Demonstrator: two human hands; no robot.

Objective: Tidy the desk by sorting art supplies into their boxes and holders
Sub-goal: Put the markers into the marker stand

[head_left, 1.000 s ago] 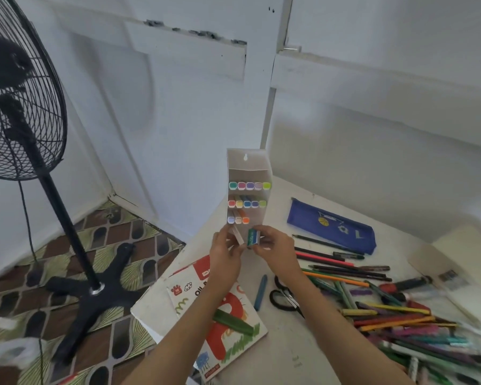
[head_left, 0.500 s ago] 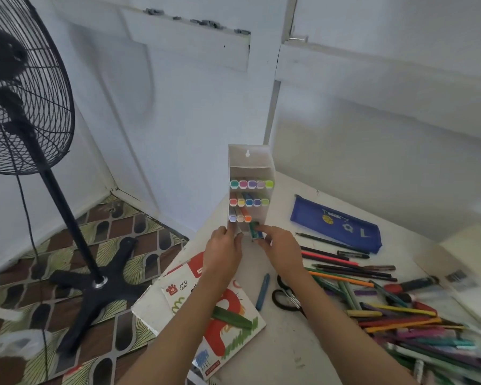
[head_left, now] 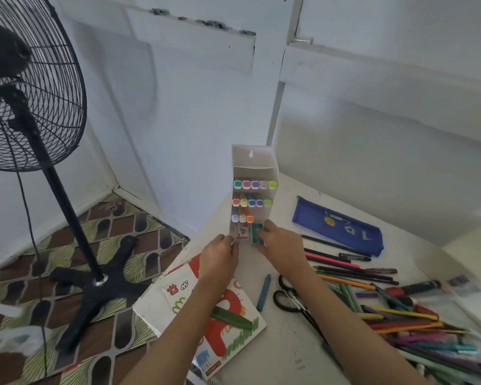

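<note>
A white tiered marker holder (head_left: 252,162) stands at the desk's far left corner, with rows of coloured marker caps showing. My left hand (head_left: 220,257) grips its lower left edge. My right hand (head_left: 281,245) pinches a green-capped marker (head_left: 256,233) and has it partly inside the bottom row, right of the orange cap. A heap of pens, pencils and markers (head_left: 400,315) lies on the desk to the right.
A blue pencil case (head_left: 339,226) lies behind the heap. Black scissors (head_left: 286,298) and a blue crayon (head_left: 263,291) lie near my right forearm. An oil pastel box (head_left: 233,329) with a green crayon (head_left: 231,318) on it sits at the desk's left edge. A black standing fan (head_left: 34,107) stands on the floor.
My right hand has moved the green-capped marker from in front of the holder forward into its bottom row. My left hand stayed on the holder's lower left edge.
</note>
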